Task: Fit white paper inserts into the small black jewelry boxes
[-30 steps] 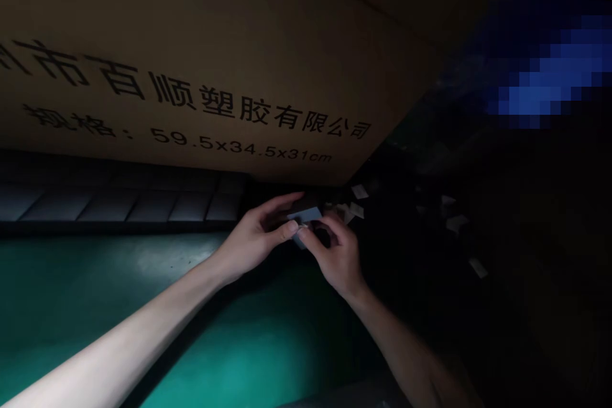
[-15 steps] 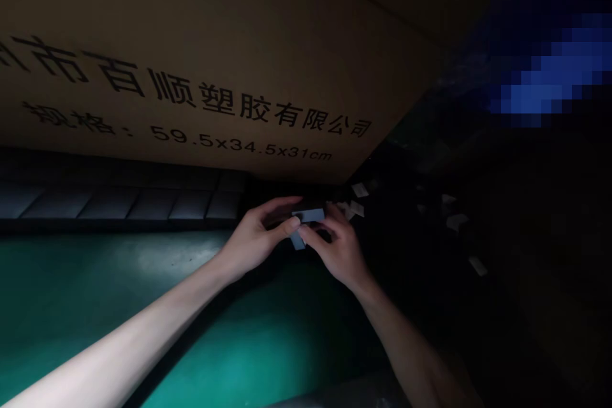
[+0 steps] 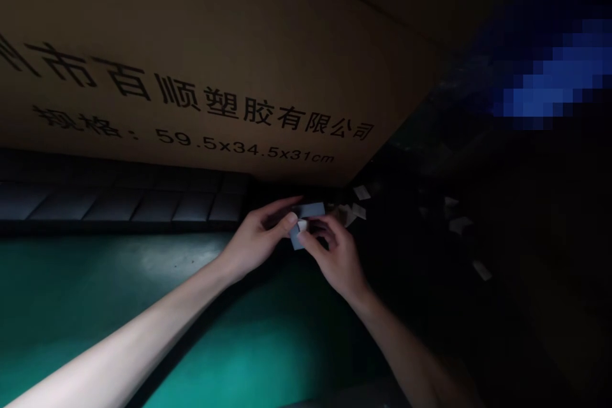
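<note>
A small grey-blue box [image 3: 313, 210], with a flap or side folding down toward me, is held in front of the large carton. My left hand [image 3: 255, 239] is closed around its left side, thumb on the near face. My right hand [image 3: 337, 252] is closed at the box's near right, thumb and finger pinching at a small white piece [image 3: 302, 225] on its front. Whether that piece is a tab or a loose slip, I cannot tell. The fingers behind the box are partly hidden.
A large printed cardboard carton [image 3: 215, 25] stands behind my hands. Rows of dark grey boxes [image 3: 109, 204] line the back left of the green surface [image 3: 229, 350]. Several white scraps [image 3: 362, 192] lie in the dark area at right.
My right thumb and fingers have shifted slightly, and a small white piece now shows between my thumbs. The box stays in nearly the same place.
</note>
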A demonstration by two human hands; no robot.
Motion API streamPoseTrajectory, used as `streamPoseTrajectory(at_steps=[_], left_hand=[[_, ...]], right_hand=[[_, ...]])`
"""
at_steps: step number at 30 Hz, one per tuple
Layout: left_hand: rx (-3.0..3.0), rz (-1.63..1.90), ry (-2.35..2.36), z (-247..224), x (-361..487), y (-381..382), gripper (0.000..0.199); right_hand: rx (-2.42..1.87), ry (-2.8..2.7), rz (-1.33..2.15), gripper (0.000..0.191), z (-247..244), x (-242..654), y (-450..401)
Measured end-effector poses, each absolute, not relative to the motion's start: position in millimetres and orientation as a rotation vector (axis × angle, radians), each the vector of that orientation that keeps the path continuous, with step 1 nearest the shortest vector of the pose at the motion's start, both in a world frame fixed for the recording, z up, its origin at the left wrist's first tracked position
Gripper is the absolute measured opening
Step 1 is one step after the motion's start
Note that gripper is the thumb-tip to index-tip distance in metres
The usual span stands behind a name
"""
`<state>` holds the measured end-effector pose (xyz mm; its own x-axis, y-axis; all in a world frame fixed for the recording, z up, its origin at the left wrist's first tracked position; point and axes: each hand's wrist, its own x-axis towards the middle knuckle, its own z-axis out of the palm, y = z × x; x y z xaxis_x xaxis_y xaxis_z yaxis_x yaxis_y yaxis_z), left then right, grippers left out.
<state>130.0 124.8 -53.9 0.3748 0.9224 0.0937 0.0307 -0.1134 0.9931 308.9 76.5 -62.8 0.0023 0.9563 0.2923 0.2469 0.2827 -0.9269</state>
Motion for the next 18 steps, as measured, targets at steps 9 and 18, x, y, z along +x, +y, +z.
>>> streamPoseTrajectory(at_steps=[9, 18], left_hand=[[1.57, 1.03, 0.951, -49.6, 131.1, 123.9, 0.055], [1.528, 1.051, 0.97, -51.1, 129.4, 124.5, 0.06]], right_hand=[[-1.2, -1.305, 0.835, 0.019, -62.0, 304.6, 74.8], [-1.215, -1.382, 0.851, 0.024, -63.2, 312.5, 78.9]])
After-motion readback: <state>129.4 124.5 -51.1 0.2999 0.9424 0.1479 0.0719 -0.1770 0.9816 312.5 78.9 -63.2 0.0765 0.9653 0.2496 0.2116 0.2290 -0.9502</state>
